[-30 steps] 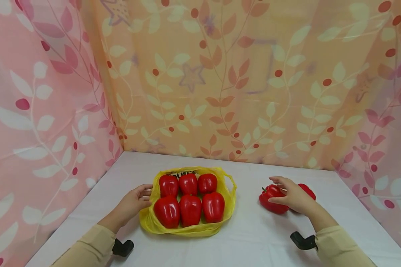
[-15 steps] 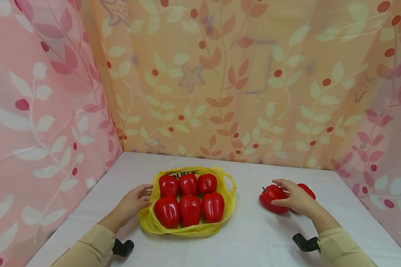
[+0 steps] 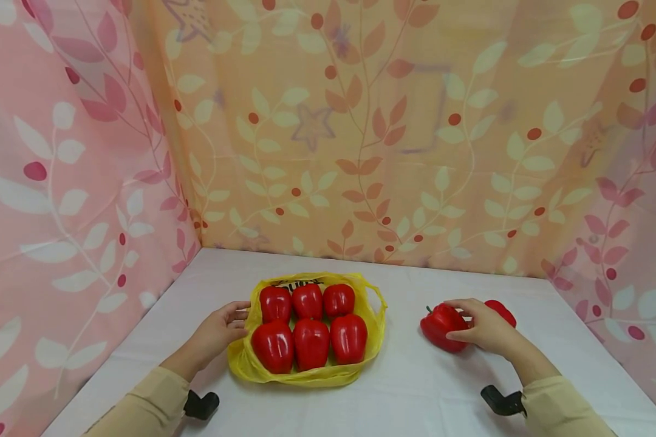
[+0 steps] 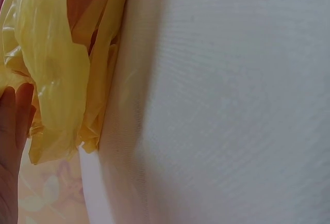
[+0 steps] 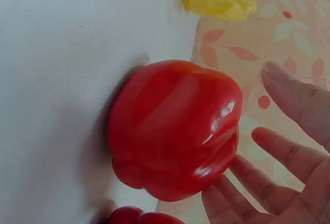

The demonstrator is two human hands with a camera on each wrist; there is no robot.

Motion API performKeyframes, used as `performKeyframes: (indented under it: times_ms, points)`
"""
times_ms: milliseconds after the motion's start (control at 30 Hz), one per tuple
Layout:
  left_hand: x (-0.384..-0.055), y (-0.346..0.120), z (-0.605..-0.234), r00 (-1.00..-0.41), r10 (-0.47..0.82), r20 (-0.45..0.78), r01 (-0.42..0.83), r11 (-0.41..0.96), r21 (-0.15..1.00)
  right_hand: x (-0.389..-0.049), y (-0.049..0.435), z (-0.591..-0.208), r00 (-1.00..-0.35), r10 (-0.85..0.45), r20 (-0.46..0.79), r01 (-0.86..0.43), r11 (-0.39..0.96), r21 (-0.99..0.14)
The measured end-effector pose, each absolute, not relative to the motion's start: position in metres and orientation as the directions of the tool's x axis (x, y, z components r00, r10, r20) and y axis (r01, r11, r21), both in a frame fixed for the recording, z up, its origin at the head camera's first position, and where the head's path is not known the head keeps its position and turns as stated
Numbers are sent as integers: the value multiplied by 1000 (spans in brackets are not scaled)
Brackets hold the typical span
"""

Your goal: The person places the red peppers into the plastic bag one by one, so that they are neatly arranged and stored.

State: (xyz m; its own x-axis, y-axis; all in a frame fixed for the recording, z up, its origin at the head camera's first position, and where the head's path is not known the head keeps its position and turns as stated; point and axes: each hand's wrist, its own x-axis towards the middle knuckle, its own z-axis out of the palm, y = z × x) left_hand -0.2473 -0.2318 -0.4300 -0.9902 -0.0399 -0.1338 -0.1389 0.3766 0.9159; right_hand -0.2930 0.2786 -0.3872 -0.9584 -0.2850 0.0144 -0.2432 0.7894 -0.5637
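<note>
In the head view a yellow plastic bag point(image 3: 336, 377) lies spread with its mouth up, several red bell peppers point(image 3: 311, 345) standing in it in two rows. My left hand point(image 3: 215, 334) rests at the bag's left side, fingertips right at the plastic; the left wrist view shows its fingers point(image 4: 23, 113) against the yellow folds. On the right, a loose red bell pepper point(image 3: 440, 328) with a green stem lies on the table. My right hand point(image 3: 486, 328) is over its right side, fingers extended behind it and the thumb apart from it in the right wrist view.
Another red bell pepper point(image 3: 502, 311) lies behind my right hand, partly hidden by it. The white table point(image 3: 404, 388) is bounded by patterned curtains point(image 3: 361, 152) at the back and on both sides. Black wrist mounts point(image 3: 201, 405) hang under both sleeves.
My right hand has come lower onto the loose bell pepper, and that pepper has shifted slightly left. My left hand and the bag have stayed put.
</note>
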Motion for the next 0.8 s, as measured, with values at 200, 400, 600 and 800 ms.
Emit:
performKeyframes:
  times_ms: [200,400,600,800]
  points:
    - [-247,-232,-430,-990,-40,-133,-138,381,914,-290,276,-388,-964,-267,-4,-216,789,-575]
    - [-247,-232,-430,-989,-47,-138,-145,383,912,-287,274,-389,-968,-250,-27,-186,782,-594]
    - [-246,-231,-429,-989,-53,-140,-150,388,909,-286,273,-390,-970,-242,-20,-188,800,-570]
    - [-245,-231,-429,-988,-59,-146,-158,390,907,-285,273,-391,-970,-239,-29,-180,802,-570]
